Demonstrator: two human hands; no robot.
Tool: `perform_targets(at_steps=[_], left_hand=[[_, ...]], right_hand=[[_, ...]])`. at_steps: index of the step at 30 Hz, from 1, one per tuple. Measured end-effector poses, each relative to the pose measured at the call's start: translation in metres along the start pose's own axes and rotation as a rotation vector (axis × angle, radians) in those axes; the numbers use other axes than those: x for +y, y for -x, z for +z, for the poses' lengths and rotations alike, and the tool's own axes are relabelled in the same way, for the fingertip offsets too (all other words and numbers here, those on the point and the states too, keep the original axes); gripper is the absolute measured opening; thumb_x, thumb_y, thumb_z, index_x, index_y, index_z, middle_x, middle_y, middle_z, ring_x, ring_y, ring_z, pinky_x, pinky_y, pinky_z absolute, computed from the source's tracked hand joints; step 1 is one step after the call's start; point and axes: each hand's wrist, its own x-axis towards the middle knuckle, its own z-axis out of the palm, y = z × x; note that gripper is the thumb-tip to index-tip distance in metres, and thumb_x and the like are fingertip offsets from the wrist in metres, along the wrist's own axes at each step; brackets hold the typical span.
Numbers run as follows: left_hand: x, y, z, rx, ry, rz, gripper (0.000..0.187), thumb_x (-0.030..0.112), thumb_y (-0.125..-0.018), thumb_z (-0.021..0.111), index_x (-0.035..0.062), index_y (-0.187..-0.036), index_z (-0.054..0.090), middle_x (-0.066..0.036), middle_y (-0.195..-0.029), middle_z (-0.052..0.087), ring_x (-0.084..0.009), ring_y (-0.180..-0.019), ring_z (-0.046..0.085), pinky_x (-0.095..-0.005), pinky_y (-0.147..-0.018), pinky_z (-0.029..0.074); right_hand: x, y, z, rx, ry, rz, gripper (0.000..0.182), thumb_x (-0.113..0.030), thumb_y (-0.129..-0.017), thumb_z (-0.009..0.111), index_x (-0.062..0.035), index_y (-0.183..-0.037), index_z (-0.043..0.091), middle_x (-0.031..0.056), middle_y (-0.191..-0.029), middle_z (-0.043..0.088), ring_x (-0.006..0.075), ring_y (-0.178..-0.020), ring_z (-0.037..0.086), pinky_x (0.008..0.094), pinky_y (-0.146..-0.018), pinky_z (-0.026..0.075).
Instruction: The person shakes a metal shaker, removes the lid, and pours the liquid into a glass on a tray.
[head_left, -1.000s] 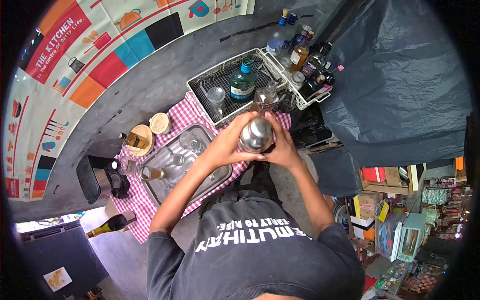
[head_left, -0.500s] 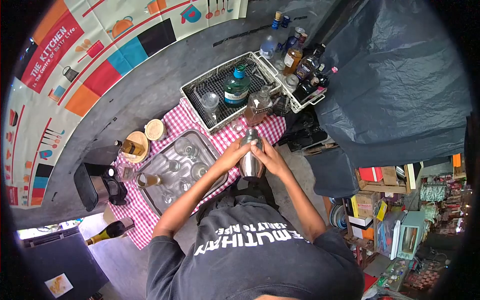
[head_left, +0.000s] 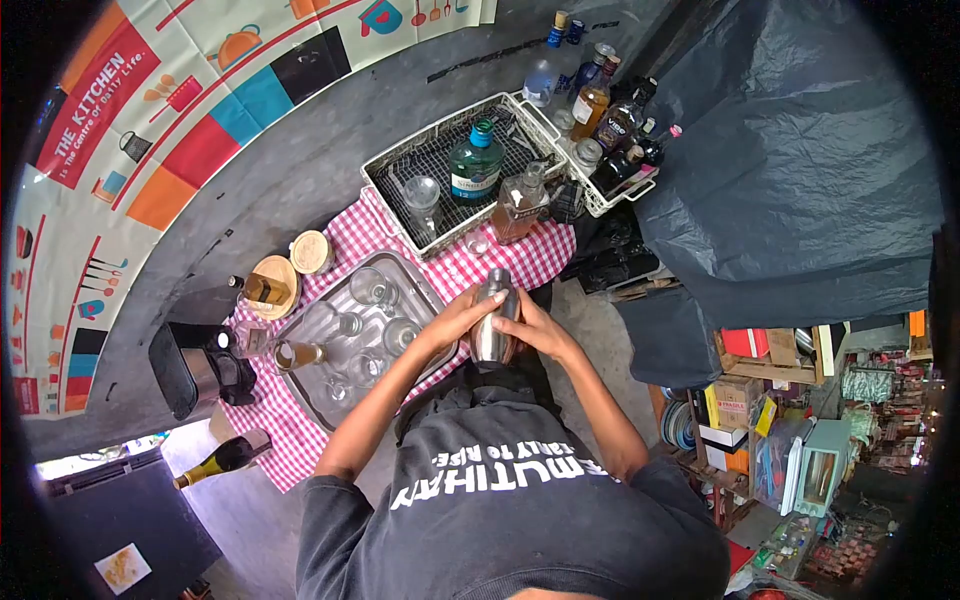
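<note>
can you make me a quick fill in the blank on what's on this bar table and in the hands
1. Both hands, the left hand and the right hand, grip a metal ____.
2. The tablecloth has a red and white ____ pattern.
3. The teal-capped bottle stands inside a white wire ____.
4. The empty glasses stand on a metal ____.

Missing words: shaker; checked; basket; tray
</note>
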Motion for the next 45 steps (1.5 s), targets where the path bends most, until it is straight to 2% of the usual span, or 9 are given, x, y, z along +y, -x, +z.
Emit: perform_targets(at_steps=[8,9,19,21,27,31,34,42,45], left_hand=[[0.062,0.016,0.003,0.209,-0.285,0.489,0.092,0.03,-0.067,0.084,-0.0019,-0.137,0.034,-0.014,-0.122,0.053,-0.0216,-0.115,0.051,-0.0339,-0.1,0.04],[0.068,0.021,0.003,0.205,-0.289,0.482,0.092,0.03,-0.067,0.084,-0.0019,-0.137,0.034,-0.014,-0.122,0.053,-0.0216,-0.115,0.051,-0.0339,-0.1,0.04],[0.12,0.051,0.014,0.294,-0.769,1.23,0.081,0.019,-0.055,0.088,0.001,-0.123,0.047,-0.02,-0.124,0.052,-0.0395,-0.118,0.053,-0.0452,-0.1,0.044],[0.126,0.055,0.016,0.324,-0.789,1.349,0.061,0.016,-0.057,0.086,0.0128,-0.113,0.06,-0.016,-0.118,0.049,-0.0388,-0.122,0.05,-0.0604,-0.105,0.033],[0.126,0.043,0.012,0.372,-0.813,1.528,0.057,0.017,-0.057,0.084,0.0206,-0.11,0.063,-0.017,-0.121,0.048,-0.0422,-0.121,0.048,-0.0616,-0.105,0.032],[0.115,0.032,0.007,0.304,-0.741,1.363,0.067,0.024,-0.058,0.084,0.0132,-0.118,0.058,-0.021,-0.13,0.046,-0.0432,-0.121,0.048,-0.0524,-0.102,0.04],[0.116,0.032,0.006,0.291,-0.748,0.958,0.087,0.032,-0.057,0.086,-0.0008,-0.129,0.048,-0.021,-0.127,0.052,-0.0368,-0.119,0.052,-0.0422,-0.102,0.042],[0.068,0.006,-0.009,0.216,-0.454,0.348,0.079,0.04,-0.072,0.079,-0.0029,-0.13,0.046,-0.015,-0.113,0.062,-0.0215,-0.104,0.059,-0.0348,-0.093,0.045],[0.066,0.004,-0.008,0.098,-0.327,-0.023,0.061,0.056,-0.084,0.063,-0.0043,-0.094,0.065,-0.011,-0.083,0.066,-0.0164,-0.083,0.062,-0.033,-0.079,0.048]], right_hand=[[-0.088,-0.008,-0.017,0.14,0.265,-0.139,0.111,-0.035,-0.056,0.091,0.0015,-0.141,0.03,0.0193,-0.126,0.054,0.0283,-0.116,0.056,0.0389,-0.098,0.044],[-0.106,-0.007,-0.021,0.067,0.203,-0.084,0.113,-0.045,-0.055,0.089,0.0016,-0.141,0.033,0.0254,-0.134,0.049,0.0384,-0.125,0.05,0.0433,-0.101,0.041],[-0.152,-0.014,-0.025,0.272,0.397,-0.969,0.071,-0.005,-0.064,0.081,-0.0126,-0.127,0.047,0.0176,-0.125,0.052,0.0379,-0.114,0.056,0.0451,-0.095,0.049],[-0.164,-0.013,-0.025,0.36,0.527,-1.165,0.059,-0.002,-0.072,0.075,-0.018,-0.122,0.048,0.0182,-0.124,0.052,0.0387,-0.116,0.055,0.0469,-0.097,0.049],[-0.167,-0.003,-0.025,0.388,0.477,-0.996,0.045,-0.009,-0.08,0.07,-0.0205,-0.117,0.047,0.0172,-0.123,0.054,0.0386,-0.115,0.057,0.0496,-0.097,0.049],[-0.14,-0.021,-0.027,0.453,0.6,-1.146,0.058,-0.01,-0.077,0.074,-0.0192,-0.126,0.045,0.0184,-0.13,0.05,0.0383,-0.12,0.053,0.0489,-0.099,0.047],[-0.12,-0.017,-0.022,0.382,0.479,-0.818,0.094,-0.017,-0.064,0.085,-0.0053,-0.142,0.033,0.0191,-0.136,0.046,0.0373,-0.126,0.047,0.0434,-0.105,0.04],[-0.062,-0.017,0.006,0.214,-0.161,-0.141,0.091,-0.039,-0.074,0.08,-0.0013,-0.142,0.032,0.0181,-0.128,0.052,0.0262,-0.12,0.053,0.0378,-0.099,0.042],[-0.037,-0.015,0.009,0.14,-0.175,0.107,0.086,-0.049,-0.079,0.073,0.0008,-0.138,0.035,0.0177,-0.123,0.055,0.0257,-0.116,0.055,0.0377,-0.097,0.043]])
